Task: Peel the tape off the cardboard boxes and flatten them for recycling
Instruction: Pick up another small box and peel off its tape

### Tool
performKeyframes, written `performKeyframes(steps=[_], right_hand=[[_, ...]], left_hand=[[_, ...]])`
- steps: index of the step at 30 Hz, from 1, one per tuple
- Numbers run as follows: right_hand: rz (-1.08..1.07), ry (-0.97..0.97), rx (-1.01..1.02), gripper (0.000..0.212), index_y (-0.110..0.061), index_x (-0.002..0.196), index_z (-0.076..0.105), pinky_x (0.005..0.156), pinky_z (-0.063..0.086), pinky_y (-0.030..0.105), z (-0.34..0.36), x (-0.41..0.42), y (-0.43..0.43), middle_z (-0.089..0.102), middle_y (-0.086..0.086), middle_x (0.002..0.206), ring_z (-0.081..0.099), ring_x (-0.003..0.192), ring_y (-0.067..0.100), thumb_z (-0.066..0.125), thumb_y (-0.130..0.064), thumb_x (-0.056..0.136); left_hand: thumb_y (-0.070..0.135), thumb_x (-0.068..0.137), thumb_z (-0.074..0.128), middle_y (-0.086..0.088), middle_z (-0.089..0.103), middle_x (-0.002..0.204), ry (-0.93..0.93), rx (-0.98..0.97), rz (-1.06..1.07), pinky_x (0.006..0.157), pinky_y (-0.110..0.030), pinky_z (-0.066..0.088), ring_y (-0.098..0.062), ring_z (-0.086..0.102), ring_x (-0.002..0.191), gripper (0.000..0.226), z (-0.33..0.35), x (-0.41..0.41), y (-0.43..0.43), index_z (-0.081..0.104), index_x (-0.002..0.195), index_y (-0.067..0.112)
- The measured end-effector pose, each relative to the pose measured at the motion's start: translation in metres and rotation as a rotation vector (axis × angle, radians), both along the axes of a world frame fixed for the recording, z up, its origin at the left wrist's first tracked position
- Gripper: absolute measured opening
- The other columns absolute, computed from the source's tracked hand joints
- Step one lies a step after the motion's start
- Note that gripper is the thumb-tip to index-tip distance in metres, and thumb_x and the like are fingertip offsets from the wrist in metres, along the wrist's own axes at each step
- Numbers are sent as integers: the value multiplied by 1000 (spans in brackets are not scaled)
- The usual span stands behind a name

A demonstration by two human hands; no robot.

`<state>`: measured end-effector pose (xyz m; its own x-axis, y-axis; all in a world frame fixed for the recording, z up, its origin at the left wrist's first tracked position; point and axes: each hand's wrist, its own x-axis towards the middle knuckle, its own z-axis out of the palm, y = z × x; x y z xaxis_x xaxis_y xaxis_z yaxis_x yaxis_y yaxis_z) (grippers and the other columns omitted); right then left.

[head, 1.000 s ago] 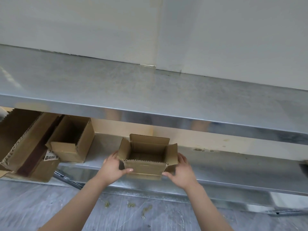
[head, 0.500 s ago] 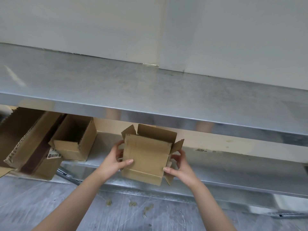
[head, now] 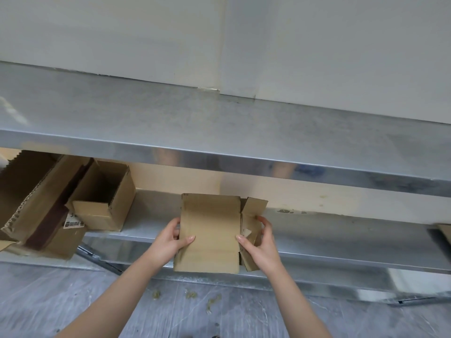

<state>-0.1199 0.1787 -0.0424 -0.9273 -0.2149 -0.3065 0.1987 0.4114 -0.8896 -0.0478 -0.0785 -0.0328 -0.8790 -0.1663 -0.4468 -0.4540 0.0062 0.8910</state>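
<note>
Steel shelving (head: 219,123) ahead: my left hand (head: 168,240) and right hand (head: 264,242) are gripping an unflattened cardboard box (head: 210,230). Open boxes (head: 105,201) are waiting left.

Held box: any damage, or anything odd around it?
Yes. The small box, gripped by the left hand and right hand, has a torn patch peeling on its right side panel. Crumbled scraps litter the floor below.

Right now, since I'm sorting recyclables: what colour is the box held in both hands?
The box is plain brown, with no print showing; the head view shows it.
</note>
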Motion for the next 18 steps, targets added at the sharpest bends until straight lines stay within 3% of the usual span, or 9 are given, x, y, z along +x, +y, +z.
performKeyframes(steps=[5,8,11,14,16,18], right_hand=[[71,-46,11,87,-50,140,28,114,35,40,6,0,4,39,-8,148,38,138,14,69,-74,67],[151,-146,-93,87,-45,148,25,115,34,39,17,1,8,37,-12,146,38,137,12,71,-58,76],[127,-186,-102,89,-36,153,22,114,33,37,16,1,11,36,-7,149,32,141,11,73,-47,80],[41,-125,-109,73,-42,144,33,104,37,29,16,4,10,42,-6,139,37,137,12,72,-44,82],[26,-92,-122,56,-44,135,41,102,38,27,17,5,9,45,-10,135,41,135,11,68,-43,86],[45,-155,-191,52,-47,133,47,108,39,34,19,7,9,46,-13,140,43,134,10,66,-52,84]], left_hand=[[15,87,70,-8,70,111,-36,44,-7,89,-35,55,-19,68,101,63,3,-2,3,34,138,21],[15,85,73,-3,55,127,2,78,24,94,-32,50,-18,57,116,68,8,1,2,30,137,27],[15,73,64,-4,47,137,47,172,30,99,-37,45,-21,53,117,59,13,1,2,44,128,27],[17,68,54,0,50,138,29,203,-19,94,-37,44,-23,56,113,58,22,3,4,54,125,29],[26,76,63,6,52,136,41,195,-71,103,-37,41,-17,57,116,55,25,5,4,53,129,35],[31,80,72,11,53,136,35,215,-133,109,-35,37,-11,55,121,61,25,7,1,47,135,40]])
